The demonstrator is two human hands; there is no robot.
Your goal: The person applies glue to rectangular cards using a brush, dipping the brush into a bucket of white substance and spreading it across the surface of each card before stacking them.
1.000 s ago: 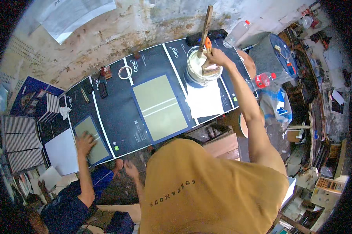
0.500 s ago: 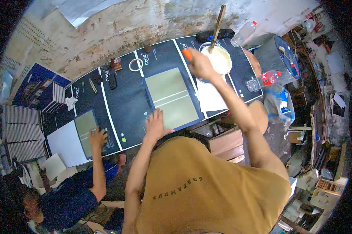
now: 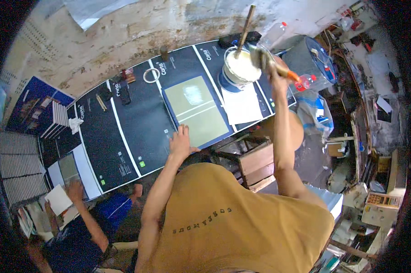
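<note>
One wide brush (image 3: pixel 290 74), its orange handle pointing right, is gripped in a worker's right hand (image 3: pixel 277 78), fingers closed around it; motion blurs the bristles beside the rim of a pale bucket (image 3: pixel 236 81), and whether they touch it cannot be told. The left hand (image 3: pixel 181 144) lies with fingers spread, pressing the lower left edge of an olive panel (image 3: pixel 201 128) bordered in blue, holding nothing. The panel lies flat mid-table, with white streaks across its upper half and two pale stripes across its middle. Cream-coloured paste fills the bucket, where a wooden stick (image 3: pixel 246 29) stands tilted. White sheets (image 3: pixel 245 110) lie just below the bucket on the black-covered table (image 3: pixel 137 120). To the left, a white ring (image 3: pixel 151 69) rests near the wall. At the far left, a co-worker's hand (image 3: pixel 75 191) is at a smaller olive panel (image 3: pixel 69 167), near stacked boards (image 3: pixel 24 166).
</note>
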